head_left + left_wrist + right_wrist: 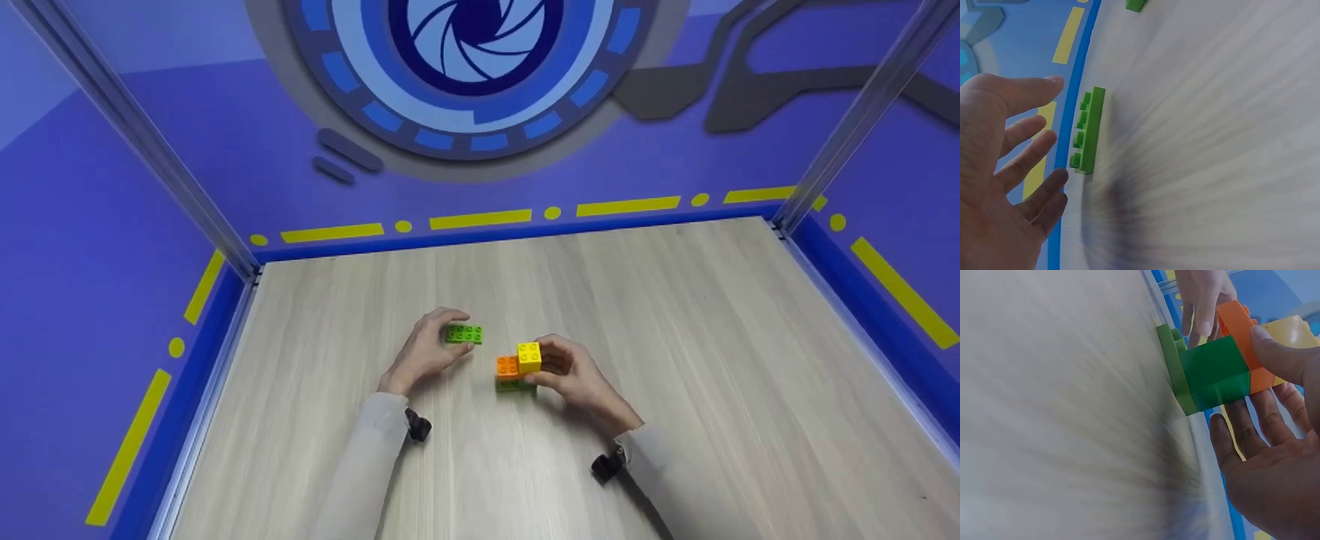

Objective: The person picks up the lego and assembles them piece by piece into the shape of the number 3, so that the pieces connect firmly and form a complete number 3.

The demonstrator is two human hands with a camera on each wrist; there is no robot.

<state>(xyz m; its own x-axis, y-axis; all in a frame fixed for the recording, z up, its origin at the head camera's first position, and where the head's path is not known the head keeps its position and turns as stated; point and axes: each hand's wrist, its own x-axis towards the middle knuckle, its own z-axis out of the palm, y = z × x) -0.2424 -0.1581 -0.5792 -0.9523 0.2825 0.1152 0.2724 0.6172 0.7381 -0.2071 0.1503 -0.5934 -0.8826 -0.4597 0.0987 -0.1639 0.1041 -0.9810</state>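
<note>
A flat light-green toy brick with two rows of studs lies on the table. My left hand spreads thumb and fingers around it; the left wrist view shows a gap between the fingertips and the brick. Nearer to me and to the right is a stack of toy bricks: a yellow brick tops an orange brick, with a dark green brick below and a light-green flat brick lowest. My right hand holds the stack from the right, its thumb by the orange and yellow bricks.
The light wooden table has blue walls with yellow dashes at its back and sides. Metal posts stand at the back corners. Black wrist cameras sit on both sleeves.
</note>
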